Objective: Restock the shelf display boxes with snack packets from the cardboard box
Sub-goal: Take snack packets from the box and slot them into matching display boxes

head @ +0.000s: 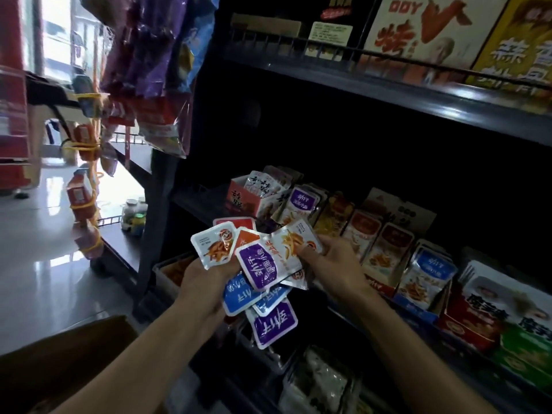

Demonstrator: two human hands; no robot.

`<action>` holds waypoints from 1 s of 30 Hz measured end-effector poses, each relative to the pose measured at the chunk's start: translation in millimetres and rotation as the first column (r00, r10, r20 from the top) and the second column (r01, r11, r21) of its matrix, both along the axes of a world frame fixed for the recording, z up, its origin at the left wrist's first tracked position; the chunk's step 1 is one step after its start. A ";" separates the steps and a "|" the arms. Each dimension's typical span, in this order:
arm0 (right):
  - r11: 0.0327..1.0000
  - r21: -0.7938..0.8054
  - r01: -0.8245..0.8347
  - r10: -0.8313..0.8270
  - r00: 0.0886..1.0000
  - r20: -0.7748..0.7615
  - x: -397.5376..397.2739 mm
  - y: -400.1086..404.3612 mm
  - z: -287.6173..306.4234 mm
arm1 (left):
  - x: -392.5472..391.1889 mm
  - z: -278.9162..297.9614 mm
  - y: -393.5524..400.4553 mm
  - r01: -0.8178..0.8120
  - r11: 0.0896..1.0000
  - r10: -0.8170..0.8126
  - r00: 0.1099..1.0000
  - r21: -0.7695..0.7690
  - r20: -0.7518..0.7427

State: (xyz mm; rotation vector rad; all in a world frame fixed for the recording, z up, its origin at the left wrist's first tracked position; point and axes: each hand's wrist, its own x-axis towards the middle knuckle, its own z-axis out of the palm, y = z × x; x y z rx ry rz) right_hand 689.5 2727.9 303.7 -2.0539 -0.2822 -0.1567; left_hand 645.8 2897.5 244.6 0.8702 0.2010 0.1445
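My left hand (206, 279) grips a fanned bunch of small snack packets (239, 291), purple, blue, orange and white. My right hand (331, 264) pinches the top purple-and-white packet (274, 255) by its right end, over the bunch. Both hands hover in front of the middle shelf, where display boxes stand in a row: an orange box (243, 198) at the left, a purple-packet box (301, 204), a red-packet box (379, 246) and a blue box (424, 279). The cardboard box (68, 363) sits at the lower left, with its inside hidden.
A dark metal shelf unit (388, 94) fills the right side, with large snack cartons (433, 28) on the upper shelf. More packets lie on the lowest shelf (319, 380). Hanging snack strips (86, 186) and bags (149, 55) dangle at the left beside a shiny tiled floor (44, 249).
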 end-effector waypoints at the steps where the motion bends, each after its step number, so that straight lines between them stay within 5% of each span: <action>1: 0.999 0.029 0.027 -0.026 1.000 -0.014 0.4 -0.2 1.3 | 0.2 -1.5 2.8 -0.009 1.000 0.009 1.000 -0.007 -0.003; 5: 0.946 0.265 0.188 -0.164 0.980 -0.111 4.4 -6.6 14.5 | 4.6 -7.3 9.2 -0.048 0.997 0.046 0.998 -0.057 -0.032; 8: 0.928 0.337 0.162 -0.101 0.977 -0.190 -1.9 -6.9 10.6 | 6.6 -9.5 8.1 -0.098 0.994 0.096 0.994 -0.040 -0.047; 12: 0.996 -0.006 -0.084 0.083 0.990 -0.113 -19.9 -0.7 -1.7 | 5.2 -10.2 1.8 -0.152 0.988 0.154 0.987 0.040 -0.043; 16: 0.854 -0.514 -0.079 0.111 0.993 0.032 -18.8 11.3 -7.1 | 1.7 -6.0 1.9 -0.200 0.970 0.209 0.977 0.140 -0.049; 21: 0.824 -0.563 -0.067 0.136 0.987 0.081 -21.0 17.1 -11.3 | 0.3 -1.2 4.5 -0.200 0.974 0.206 0.977 0.109 -0.054; 24: 0.890 -0.396 -0.228 0.248 0.969 0.000 -25.0 11.9 -20.2 | 0.4 0.5 3.7 -0.171 0.985 0.168 0.983 -0.035 -0.067; 27: 0.990 0.058 -0.126 0.129 0.991 -0.040 -34.4 1.5 -26.8 | 7.5 -2.2 14.2 -0.169 0.967 0.154 0.984 -0.191 -0.094; 30: 0.859 0.504 0.090 0.082 0.948 -0.309 -39.0 -2.2 -35.1 | 13.9 -5.7 26.2 -0.183 0.926 0.163 0.983 -0.331 -0.088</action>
